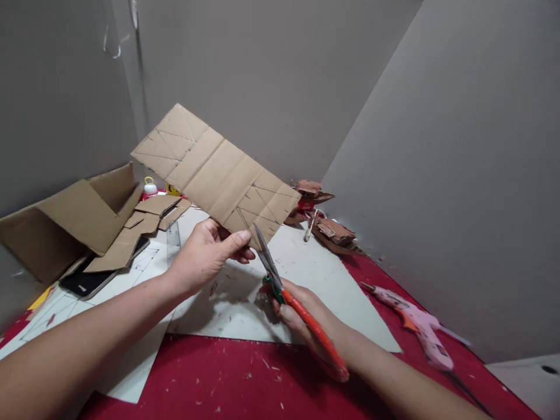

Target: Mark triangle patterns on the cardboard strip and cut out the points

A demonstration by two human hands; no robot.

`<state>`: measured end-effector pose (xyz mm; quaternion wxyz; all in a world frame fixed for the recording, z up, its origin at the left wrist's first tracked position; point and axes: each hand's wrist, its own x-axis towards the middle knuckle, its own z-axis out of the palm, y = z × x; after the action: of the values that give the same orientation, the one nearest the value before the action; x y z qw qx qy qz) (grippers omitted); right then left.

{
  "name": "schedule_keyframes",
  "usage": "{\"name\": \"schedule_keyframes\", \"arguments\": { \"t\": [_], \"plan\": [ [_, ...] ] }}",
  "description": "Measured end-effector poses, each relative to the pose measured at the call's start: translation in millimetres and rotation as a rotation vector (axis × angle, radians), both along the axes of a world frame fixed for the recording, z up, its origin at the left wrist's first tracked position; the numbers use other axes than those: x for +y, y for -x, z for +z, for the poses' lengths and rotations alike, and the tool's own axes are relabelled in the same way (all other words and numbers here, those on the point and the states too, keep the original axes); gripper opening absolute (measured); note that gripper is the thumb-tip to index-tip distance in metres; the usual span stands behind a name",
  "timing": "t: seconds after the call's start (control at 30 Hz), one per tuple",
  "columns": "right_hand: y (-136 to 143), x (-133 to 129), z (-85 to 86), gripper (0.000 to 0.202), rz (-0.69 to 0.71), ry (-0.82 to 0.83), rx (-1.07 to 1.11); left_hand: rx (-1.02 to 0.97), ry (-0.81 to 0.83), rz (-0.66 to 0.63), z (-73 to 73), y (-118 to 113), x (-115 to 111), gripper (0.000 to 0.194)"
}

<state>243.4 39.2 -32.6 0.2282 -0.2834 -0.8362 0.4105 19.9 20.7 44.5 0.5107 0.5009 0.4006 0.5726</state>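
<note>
A long piece of cardboard point(219, 169) with pencilled triangles at both ends is held up, tilted, above the table. My left hand point(214, 245) grips its lower edge between thumb and fingers. Scissors point(306, 321) with orange and green handles are in my right hand point(297, 309), fingers wrapped round the grips. Their blades point up and meet the cardboard's lower edge, just right of my left thumb. Whether the blades are parted around the cardboard is hard to tell.
On the left lie an open cardboard box point(79, 216), cardboard offcuts point(153, 216), a phone point(96, 277) and a clear ruler point(173, 239). White paper point(341, 291) covers part of the red tabletop point(219, 373). At right are a pink glue gun point(420, 326) and brown layered cardboard pieces point(336, 230).
</note>
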Motion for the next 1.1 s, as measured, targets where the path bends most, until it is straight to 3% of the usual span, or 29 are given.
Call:
{"name": "schedule_keyframes", "arguments": {
  "t": [0.33,0.63,0.8,1.1],
  "plan": [
    [-1.2,-0.2,-0.6,0.041,-0.005,0.016,0.0,0.016,-0.02,-0.045,-1.6,1.5,0.6,0.017],
    [-2.1,-4.1,10.2,0.058,0.12,0.059,0.12,-0.061,-0.027,-0.154,-1.5,5.5,2.4,0.028],
    [1.6,-6.4,11.8,0.053,0.134,0.043,0.132,-0.059,-0.028,-0.138,-0.1,4.2,0.8,0.035],
    [1.0,-6.5,12.0,0.05,0.078,0.025,0.025,0.04,-0.045,-0.09,1.8,0.5,-4.0,0.028]
  ]
}}
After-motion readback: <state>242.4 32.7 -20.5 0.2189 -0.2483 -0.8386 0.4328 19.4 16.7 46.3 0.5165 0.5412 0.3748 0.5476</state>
